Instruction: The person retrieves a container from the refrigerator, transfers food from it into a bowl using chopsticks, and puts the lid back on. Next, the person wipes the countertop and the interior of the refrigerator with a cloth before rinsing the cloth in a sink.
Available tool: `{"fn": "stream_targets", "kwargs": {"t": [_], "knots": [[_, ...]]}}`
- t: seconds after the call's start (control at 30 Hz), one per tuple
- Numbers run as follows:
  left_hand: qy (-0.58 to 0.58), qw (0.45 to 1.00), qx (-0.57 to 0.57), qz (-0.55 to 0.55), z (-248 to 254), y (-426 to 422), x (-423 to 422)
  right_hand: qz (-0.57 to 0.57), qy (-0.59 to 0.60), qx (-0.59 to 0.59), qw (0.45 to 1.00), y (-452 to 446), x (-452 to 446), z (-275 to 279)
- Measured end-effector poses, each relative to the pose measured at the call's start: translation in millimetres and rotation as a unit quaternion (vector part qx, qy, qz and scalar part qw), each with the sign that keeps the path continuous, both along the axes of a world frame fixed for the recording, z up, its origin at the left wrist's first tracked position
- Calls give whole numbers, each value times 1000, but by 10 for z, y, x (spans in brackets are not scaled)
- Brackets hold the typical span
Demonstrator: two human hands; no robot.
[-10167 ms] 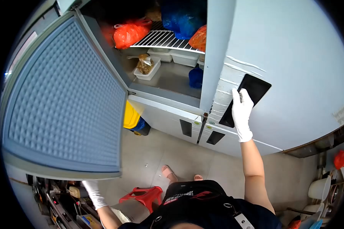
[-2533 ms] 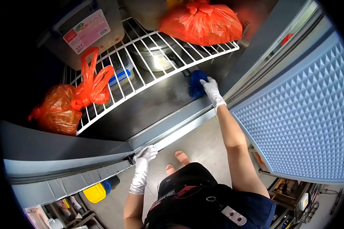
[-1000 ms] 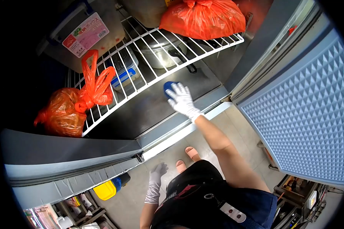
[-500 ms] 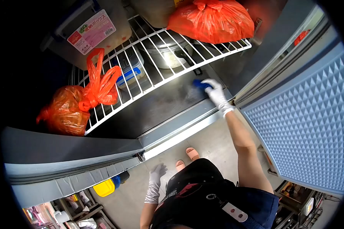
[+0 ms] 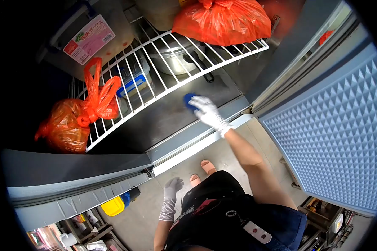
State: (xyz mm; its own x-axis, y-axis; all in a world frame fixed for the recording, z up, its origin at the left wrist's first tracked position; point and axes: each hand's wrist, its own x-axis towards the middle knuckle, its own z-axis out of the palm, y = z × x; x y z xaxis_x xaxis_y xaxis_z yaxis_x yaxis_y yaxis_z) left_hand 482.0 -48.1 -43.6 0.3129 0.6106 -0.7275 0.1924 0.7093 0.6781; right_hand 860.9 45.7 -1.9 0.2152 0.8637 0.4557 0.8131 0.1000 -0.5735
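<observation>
My right hand point(image 5: 207, 112), in a white glove, is closed on a dark blue cleaning pad point(image 5: 191, 101). It presses the pad on the grey metal floor point(image 5: 171, 121) of a refrigerator, below the wire shelf; whether the pad is a sponge or a folded cloth I cannot tell. My left hand point(image 5: 173, 188), also gloved, hangs beside my body over the room floor, fingers apart and holding nothing. Behind the pad, under the shelf, stand a metal pot point(image 5: 174, 62) with a black handle and a clear container with blue clips point(image 5: 132, 85).
On the white wire shelf point(image 5: 155, 99) sit two red plastic bags point(image 5: 222, 23) point(image 5: 71, 125) and a lidded plastic box point(image 5: 92, 39). The textured blue door point(image 5: 331, 134) stands open at the right. A yellow object point(image 5: 113, 206) lies near the left door.
My right hand has slid the blue pad left across the refrigerator floor. My left hand stays at my side, and the whole view has shifted slightly.
</observation>
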Motion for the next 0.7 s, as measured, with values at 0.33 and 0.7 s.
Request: {"fn": "stream_targets", "kwargs": {"t": [0.33, 0.7], "knots": [[13, 1000, -3, -9, -9, -114, 119, 214, 1, -47, 976, 338, -1383, 63], [22, 992, 5, -122, 49, 42, -135, 154, 680, -219, 683, -366, -45, 369]]}}
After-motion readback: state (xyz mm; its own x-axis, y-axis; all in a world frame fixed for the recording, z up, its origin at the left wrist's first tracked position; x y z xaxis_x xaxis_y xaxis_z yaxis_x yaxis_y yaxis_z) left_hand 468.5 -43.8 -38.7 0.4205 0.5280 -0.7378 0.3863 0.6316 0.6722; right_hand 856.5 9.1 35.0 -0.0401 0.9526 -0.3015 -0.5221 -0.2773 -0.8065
